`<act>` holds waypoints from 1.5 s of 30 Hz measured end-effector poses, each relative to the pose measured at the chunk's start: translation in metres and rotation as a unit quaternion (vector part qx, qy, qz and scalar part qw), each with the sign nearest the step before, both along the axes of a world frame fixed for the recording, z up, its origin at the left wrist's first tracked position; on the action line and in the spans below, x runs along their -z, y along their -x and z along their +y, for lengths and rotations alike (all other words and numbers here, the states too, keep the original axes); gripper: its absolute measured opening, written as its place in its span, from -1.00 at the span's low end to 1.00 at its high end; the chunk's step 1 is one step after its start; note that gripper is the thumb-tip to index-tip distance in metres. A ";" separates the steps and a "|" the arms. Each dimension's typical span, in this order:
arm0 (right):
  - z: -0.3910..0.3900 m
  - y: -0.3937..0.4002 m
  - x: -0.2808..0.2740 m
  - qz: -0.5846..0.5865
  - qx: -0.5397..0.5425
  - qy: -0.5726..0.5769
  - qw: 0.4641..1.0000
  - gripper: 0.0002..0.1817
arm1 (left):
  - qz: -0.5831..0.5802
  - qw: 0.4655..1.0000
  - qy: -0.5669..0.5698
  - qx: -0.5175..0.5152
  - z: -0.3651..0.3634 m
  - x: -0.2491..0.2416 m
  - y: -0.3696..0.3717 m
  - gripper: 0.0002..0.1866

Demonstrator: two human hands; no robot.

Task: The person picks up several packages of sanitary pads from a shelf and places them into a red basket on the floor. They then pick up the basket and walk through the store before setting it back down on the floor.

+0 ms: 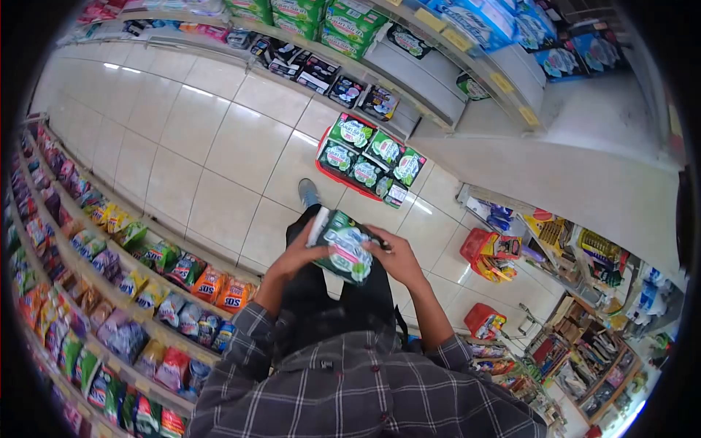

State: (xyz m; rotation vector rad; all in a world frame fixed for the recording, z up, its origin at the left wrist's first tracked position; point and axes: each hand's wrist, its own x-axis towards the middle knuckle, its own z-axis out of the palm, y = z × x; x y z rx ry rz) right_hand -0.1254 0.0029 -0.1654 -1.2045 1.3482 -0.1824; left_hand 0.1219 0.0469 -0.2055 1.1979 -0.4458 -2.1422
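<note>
A dark green pack of sanitary pads is held between both hands in front of my lap. My left hand grips its left side, with the thumb lying across the front. On the right edge, my right hand closes its fingers around the pack. Beyond it on the floor stands a red basket filled with several similar green packs.
A long shelf of packs curves across the top, with bare shelf boards at its right. Shelves of detergent bags run down the left. Two red baskets stand on the tiled floor to the right.
</note>
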 end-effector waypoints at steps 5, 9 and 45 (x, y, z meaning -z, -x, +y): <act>0.046 0.047 -0.031 -0.076 0.133 0.074 0.986 -0.46 | 0.020 0.985 -0.051 -0.166 0.059 -0.018 0.005 -0.19; 0.083 0.099 -0.089 -0.159 0.286 0.044 0.944 -0.40 | 0.008 0.987 0.052 -0.150 0.058 -0.087 0.036 -0.16; 0.049 0.023 -0.184 -0.217 0.261 0.263 0.903 0.09 | -0.016 0.965 0.263 0.022 -0.011 -0.234 0.057 0.25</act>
